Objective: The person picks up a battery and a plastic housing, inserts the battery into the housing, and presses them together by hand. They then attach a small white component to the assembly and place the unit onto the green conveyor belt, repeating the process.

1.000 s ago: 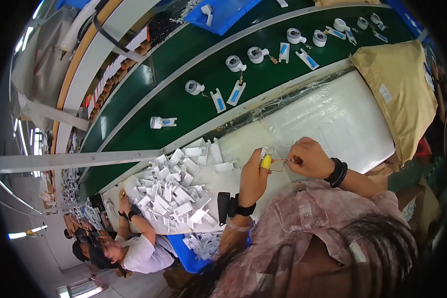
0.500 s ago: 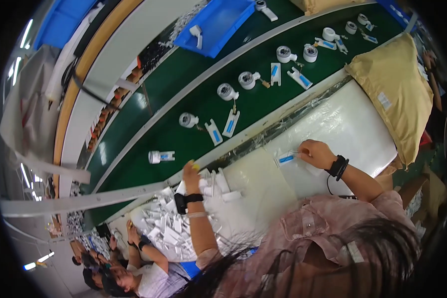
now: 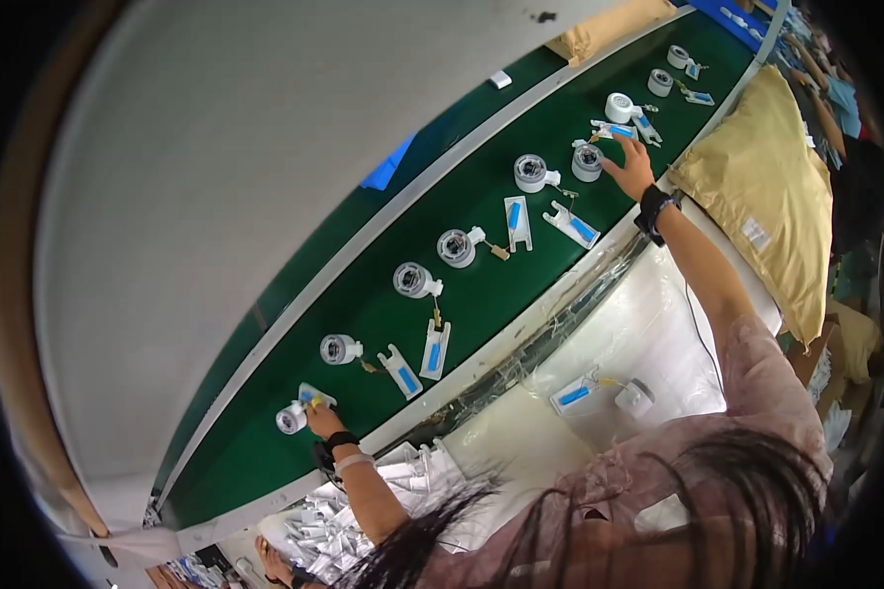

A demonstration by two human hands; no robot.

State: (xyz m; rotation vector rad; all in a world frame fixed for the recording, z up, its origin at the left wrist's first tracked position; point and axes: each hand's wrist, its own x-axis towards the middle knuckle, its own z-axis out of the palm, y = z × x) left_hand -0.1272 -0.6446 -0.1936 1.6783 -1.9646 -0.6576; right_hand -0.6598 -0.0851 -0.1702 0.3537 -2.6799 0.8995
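My left hand (image 3: 324, 420), with yellow on a fingertip, is closed on a white plate (image 3: 316, 394) beside a round white housing (image 3: 291, 418) on the green belt. Over the belt's far right part reaches my right hand (image 3: 633, 167), fingers apart. Its thumb is close to a second round housing (image 3: 587, 162); whether they touch I cannot tell. On the film-covered worktop lies a white plate with a blue strip (image 3: 574, 395), joined by a thin wire to a round white part (image 3: 635, 398).
Several round housings with wired plates line the belt (image 3: 481, 304). Small white pieces (image 3: 334, 510) are heaped at the left of the worktop. A tan sack (image 3: 766, 187) stands at right. Another person's hand (image 3: 270, 558) shows at lower left.
My left hand has moved left and onto the belt to a plate. My right hand has left the worktop plate and reached up over the belt. The view has shifted.
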